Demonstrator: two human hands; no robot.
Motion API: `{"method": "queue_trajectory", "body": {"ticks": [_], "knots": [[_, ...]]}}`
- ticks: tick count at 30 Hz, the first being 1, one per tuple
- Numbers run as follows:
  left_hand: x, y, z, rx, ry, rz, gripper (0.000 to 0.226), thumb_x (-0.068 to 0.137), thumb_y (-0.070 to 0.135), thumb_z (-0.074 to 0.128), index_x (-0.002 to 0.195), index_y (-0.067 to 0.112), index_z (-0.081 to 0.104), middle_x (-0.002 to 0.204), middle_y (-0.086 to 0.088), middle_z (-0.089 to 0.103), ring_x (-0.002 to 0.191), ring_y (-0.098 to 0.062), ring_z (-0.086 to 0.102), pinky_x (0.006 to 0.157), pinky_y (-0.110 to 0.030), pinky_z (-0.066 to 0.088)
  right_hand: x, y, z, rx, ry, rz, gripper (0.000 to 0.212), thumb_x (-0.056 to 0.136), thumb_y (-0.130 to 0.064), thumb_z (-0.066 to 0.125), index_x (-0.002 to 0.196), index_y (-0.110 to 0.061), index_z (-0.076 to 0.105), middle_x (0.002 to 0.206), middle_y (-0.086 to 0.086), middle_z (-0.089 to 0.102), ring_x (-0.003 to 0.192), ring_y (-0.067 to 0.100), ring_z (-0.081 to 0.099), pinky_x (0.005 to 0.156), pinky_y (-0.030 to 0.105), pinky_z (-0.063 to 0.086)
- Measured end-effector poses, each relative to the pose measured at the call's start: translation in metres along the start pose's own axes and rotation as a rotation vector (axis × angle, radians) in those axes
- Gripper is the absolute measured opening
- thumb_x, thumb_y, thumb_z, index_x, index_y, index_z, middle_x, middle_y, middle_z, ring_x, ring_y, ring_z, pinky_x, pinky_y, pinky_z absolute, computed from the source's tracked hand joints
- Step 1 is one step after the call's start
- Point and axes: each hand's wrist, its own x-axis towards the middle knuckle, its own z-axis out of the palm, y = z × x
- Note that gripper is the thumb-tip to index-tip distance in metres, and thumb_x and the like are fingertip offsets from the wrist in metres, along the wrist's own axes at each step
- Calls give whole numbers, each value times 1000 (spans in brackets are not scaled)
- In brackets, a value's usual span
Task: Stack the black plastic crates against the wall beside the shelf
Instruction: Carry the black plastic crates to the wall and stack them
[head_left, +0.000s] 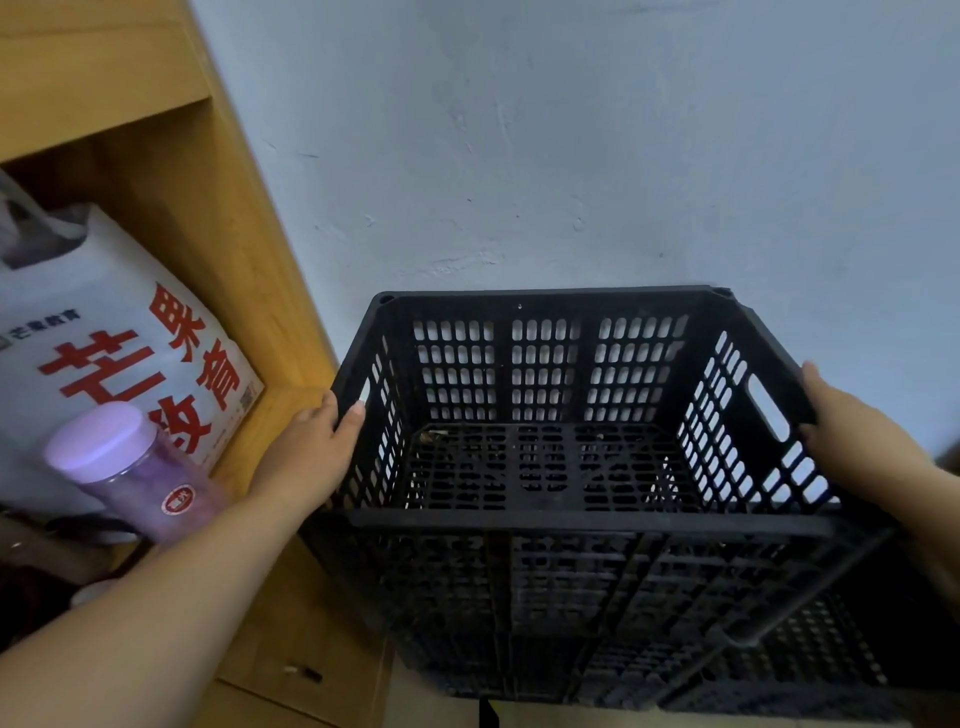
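The black plastic crate (550, 364) stands mouth up, its far rim at the wall (571, 156) and its left side just beside the wooden shelf (249, 291). The left hand (311, 447) clasps the left rim, thumb inside. The right hand (852, 421) grips the right rim by the handle slot (769, 410), likely an even hold for squaring it. Its long axis seems to run along the wall. Black lattice below suggests another crate (571, 613) underneath, though the join is unclear.
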Motion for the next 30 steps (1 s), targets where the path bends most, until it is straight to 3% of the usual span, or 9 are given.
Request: {"method": "queue_trajectory", "body": {"ticks": [11,13,16,18,24,30], "knots": [[16,-7,3,-87,57,42,65,95,52,22,146,12,28,149,-10,34,136,-26,32,108,-42,29,9,0,8,-32,6,1,64,91,-5,46,147,-13,16,126,25,50,103,39,53,70,38,36],[15,-6,4,-23,-10,37,72,91,59,17,149,15,17,155,-6,21,141,-24,22,110,-43,26,11,-1,12,-43,-11,-10,60,93,-12,43,146,-11,13,142,20,36,119,37,45,83,42,39],[13,-5,6,215,-58,46,84,83,67,6,150,18,-4,158,-1,-7,145,-18,-2,115,-42,9,13,3,18,-198,-8,-61,64,96,-32,37,148,-10,6,157,12,5,143,30,10,112,46,22],[15,-6,7,335,-35,63,87,80,69,-1,148,17,-10,157,-2,-13,144,-17,-9,116,-40,0,13,4,18,-223,-22,-54,66,97,-39,32,148,-10,2,158,10,-2,145,27,0,116,46,16],[20,-8,11,614,-16,117,92,74,71,-14,146,14,-17,155,-3,-18,142,-15,-16,115,-38,-10,2,0,18,-313,-29,-41,67,95,-51,14,149,-17,-8,158,0,-11,145,19,-6,116,44,6],[20,-4,8,554,-13,115,92,68,67,-21,145,16,-18,154,0,-20,140,-14,-21,114,-41,-14,7,-1,15,-279,-32,-7,66,95,-51,13,149,-19,-8,158,-1,-8,145,18,-4,116,43,8]]}}
